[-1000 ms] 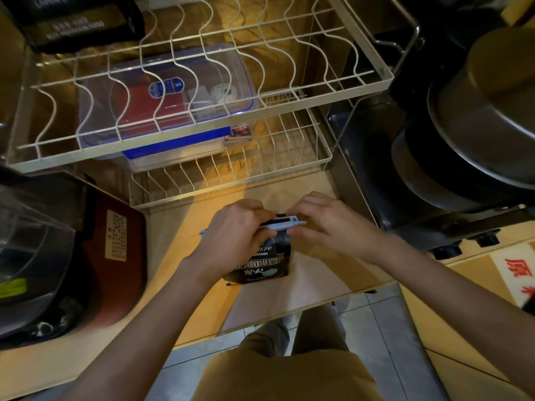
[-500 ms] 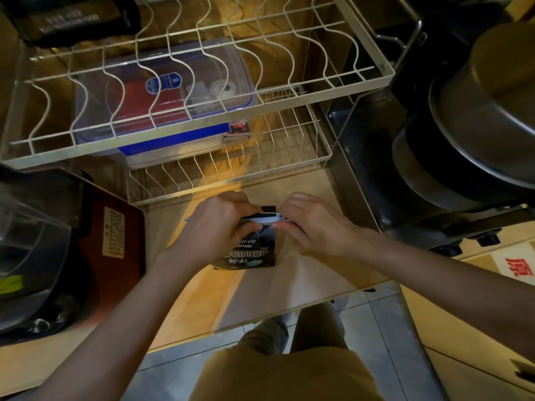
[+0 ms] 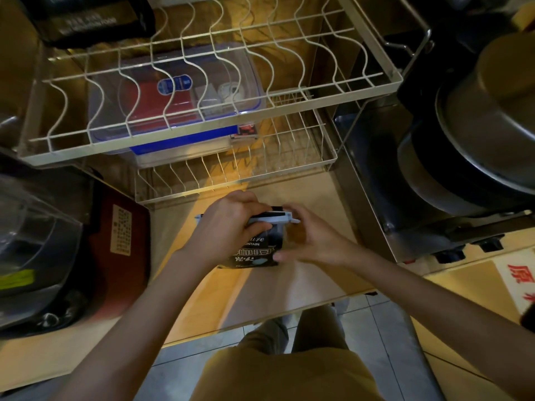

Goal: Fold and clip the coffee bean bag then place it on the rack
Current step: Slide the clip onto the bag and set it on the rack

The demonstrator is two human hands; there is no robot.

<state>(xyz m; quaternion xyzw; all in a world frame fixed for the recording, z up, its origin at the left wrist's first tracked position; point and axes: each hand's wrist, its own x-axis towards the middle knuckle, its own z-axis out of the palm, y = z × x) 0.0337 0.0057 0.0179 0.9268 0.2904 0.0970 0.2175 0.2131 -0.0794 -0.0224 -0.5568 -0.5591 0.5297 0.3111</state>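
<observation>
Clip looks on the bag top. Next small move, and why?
Probably lift the coffee bean bag toward the wire rack just behind it. The pale clip already spans the folded top, the left hand grips that end, and the right hand cups the bag's side, so both hands can carry it.

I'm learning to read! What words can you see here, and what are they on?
"MOUNTAIN", first letter hidden, with cut-off script above: coffee bag.
White Chinese characters: coffee bag, too blurred to read.
"原": white sign.
Printed label: red box, too small.
Blue label: clear container, blurred.
White print: top black bag, blurred.
</observation>
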